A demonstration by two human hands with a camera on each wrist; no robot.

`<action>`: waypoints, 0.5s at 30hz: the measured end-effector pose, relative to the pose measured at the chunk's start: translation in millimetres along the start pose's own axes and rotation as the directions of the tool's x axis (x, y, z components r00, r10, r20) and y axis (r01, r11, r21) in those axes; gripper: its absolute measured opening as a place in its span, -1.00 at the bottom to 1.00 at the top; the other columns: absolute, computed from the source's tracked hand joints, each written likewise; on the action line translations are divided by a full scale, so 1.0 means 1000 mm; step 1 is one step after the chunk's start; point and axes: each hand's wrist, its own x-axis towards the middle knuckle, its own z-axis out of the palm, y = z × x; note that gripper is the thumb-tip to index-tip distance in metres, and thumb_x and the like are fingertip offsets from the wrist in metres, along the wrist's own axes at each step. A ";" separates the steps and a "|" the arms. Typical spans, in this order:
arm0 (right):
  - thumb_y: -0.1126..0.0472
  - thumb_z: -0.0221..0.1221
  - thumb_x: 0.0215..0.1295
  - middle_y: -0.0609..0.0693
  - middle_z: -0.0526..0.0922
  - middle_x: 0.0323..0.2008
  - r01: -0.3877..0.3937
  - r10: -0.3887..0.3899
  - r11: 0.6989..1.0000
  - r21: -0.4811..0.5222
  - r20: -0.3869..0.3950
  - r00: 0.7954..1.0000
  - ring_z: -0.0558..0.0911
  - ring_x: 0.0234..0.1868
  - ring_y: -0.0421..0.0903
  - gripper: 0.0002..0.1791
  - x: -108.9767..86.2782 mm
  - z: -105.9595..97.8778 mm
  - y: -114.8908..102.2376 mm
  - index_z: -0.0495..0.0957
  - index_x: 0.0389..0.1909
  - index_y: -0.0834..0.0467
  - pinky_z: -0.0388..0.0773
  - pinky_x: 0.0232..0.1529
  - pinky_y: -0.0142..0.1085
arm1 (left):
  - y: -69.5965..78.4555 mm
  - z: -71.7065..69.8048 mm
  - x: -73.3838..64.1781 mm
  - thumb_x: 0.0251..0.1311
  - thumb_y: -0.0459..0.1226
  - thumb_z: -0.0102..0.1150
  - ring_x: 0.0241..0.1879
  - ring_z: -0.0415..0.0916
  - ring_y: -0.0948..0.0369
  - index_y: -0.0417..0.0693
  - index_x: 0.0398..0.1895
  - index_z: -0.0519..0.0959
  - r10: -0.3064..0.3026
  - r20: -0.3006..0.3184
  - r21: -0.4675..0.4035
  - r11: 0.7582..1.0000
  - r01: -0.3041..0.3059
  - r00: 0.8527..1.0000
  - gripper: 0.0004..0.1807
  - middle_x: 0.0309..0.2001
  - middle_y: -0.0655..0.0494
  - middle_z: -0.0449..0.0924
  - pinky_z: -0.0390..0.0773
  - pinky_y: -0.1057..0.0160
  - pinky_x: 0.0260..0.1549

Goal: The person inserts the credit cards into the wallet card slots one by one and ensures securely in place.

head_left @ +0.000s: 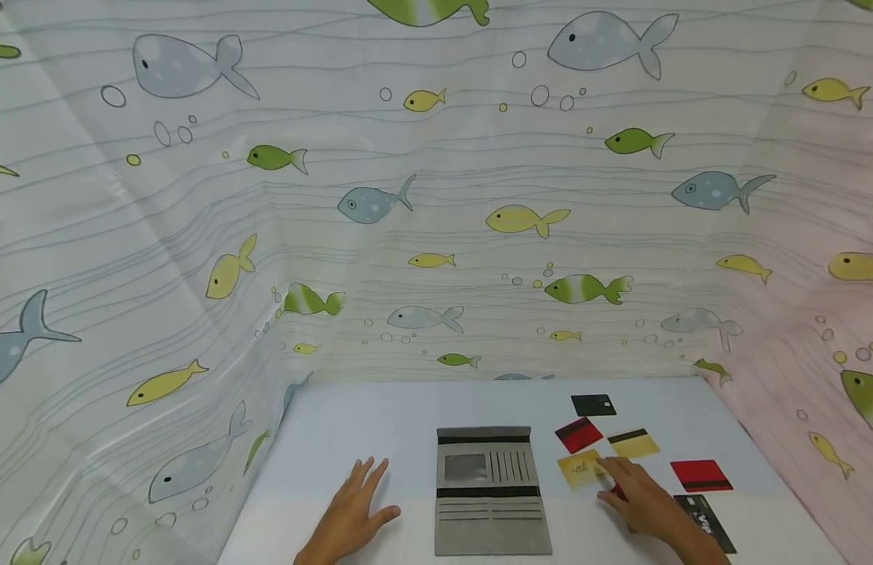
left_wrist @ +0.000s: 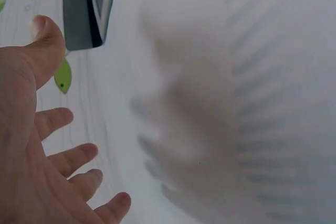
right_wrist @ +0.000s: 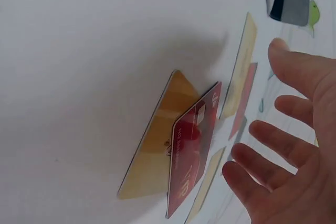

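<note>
A grey wallet (head_left: 489,518) lies unfolded on the white table, its card slots and clear window facing up. My left hand (head_left: 351,510) hovers just left of it, fingers spread, holding nothing. In the left wrist view the wallet (left_wrist: 79,9) stands beyond the thumb. Over the cards on the right, my right hand (head_left: 641,498) has loosely extended fingers. Below it, a red card (right_wrist: 191,150) overlaps a gold card (right_wrist: 152,150) in the right wrist view, with a gap between them and the fingers. The head view shows the gold card (head_left: 580,468) by the fingertips.
Around the right hand lie a black card (head_left: 594,405), a red striped card (head_left: 579,435), a yellow striped card (head_left: 634,442), another red card (head_left: 701,475) and a black VIP card (head_left: 706,522), partly behind the wrist. Fish-patterned curtains (head_left: 478,314) enclose the table (head_left: 380,416).
</note>
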 end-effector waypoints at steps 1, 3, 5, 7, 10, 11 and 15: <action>0.06 0.39 0.20 0.04 0.56 0.17 0.011 -0.011 1.000 0.001 -0.001 1.000 0.56 0.11 0.04 -0.33 0.002 0.000 0.001 0.44 0.32 0.09 0.61 0.11 0.07 | 0.002 0.002 0.001 0.13 0.15 0.31 0.49 0.03 -0.37 -0.02 0.50 0.27 0.015 0.005 -0.012 1.000 -0.015 1.000 -0.09 0.47 -0.27 0.24 0.20 -0.50 0.25; 0.09 0.38 0.21 0.02 0.55 0.15 0.032 -0.032 0.999 -0.004 -0.004 0.999 0.56 0.07 -0.03 -0.33 0.006 -0.001 0.003 0.43 0.33 0.10 0.62 0.10 0.03 | 0.005 0.005 0.003 0.13 0.15 0.31 0.48 0.06 -0.37 -0.03 0.50 0.26 0.042 0.021 -0.022 0.999 -0.041 0.999 -0.08 0.46 -0.27 0.26 0.22 -0.49 0.24; 0.11 0.39 0.20 0.02 0.56 0.12 0.052 -0.052 0.999 -0.005 -0.017 0.999 0.55 0.03 -0.07 -0.34 0.011 -0.001 0.005 0.44 0.32 0.12 0.64 0.08 0.00 | 0.008 0.009 0.006 0.14 0.14 0.31 0.47 0.07 -0.37 -0.04 0.50 0.26 0.074 0.038 -0.033 0.997 -0.073 0.997 -0.08 0.45 -0.27 0.28 0.22 -0.48 0.25; 0.12 0.39 0.20 0.03 0.57 0.10 0.084 -0.084 0.996 -0.007 -0.027 0.996 0.56 -0.02 -0.07 -0.35 0.016 -0.002 0.007 0.45 0.31 0.15 0.65 0.05 -0.01 | 0.011 0.013 0.008 0.13 0.13 0.31 0.46 0.09 -0.38 -0.07 0.50 0.26 0.115 0.057 -0.042 0.993 -0.112 0.992 -0.08 0.43 -0.28 0.31 0.22 -0.47 0.25; 0.13 0.38 0.20 0.09 0.58 0.11 0.087 -0.087 0.996 -0.010 -0.027 0.996 0.58 0.04 0.03 -0.37 0.025 -0.001 0.009 0.46 0.28 0.18 0.63 0.07 0.05 | 0.015 0.020 0.011 0.10 0.16 0.31 0.47 0.08 -0.35 -0.03 0.51 0.24 0.155 0.100 -0.036 0.988 -0.152 0.983 -0.04 0.43 -0.25 0.31 0.22 -0.42 0.29; 0.13 0.38 0.20 0.11 0.58 0.11 0.090 -0.090 0.996 -0.011 -0.022 0.996 0.59 0.05 0.07 -0.39 0.027 -0.001 0.010 0.47 0.26 0.19 0.62 0.08 0.07 | 0.016 0.023 0.012 0.07 0.17 0.32 0.48 0.08 -0.34 -0.01 0.51 0.23 0.164 0.116 -0.040 0.986 -0.161 0.980 -0.02 0.43 -0.24 0.31 0.23 -0.41 0.30; 0.15 0.36 0.22 0.20 0.57 0.15 0.073 -0.073 0.997 0.005 0.026 0.997 0.55 0.18 0.22 -0.41 0.034 0.002 0.014 0.47 0.25 0.23 0.54 0.16 0.17 | 0.021 0.033 0.012 -0.05 0.14 0.40 0.49 0.07 -0.32 -0.01 0.52 0.23 0.206 0.163 -0.062 0.978 -0.198 0.965 0.04 0.46 -0.22 0.27 0.19 -0.37 0.34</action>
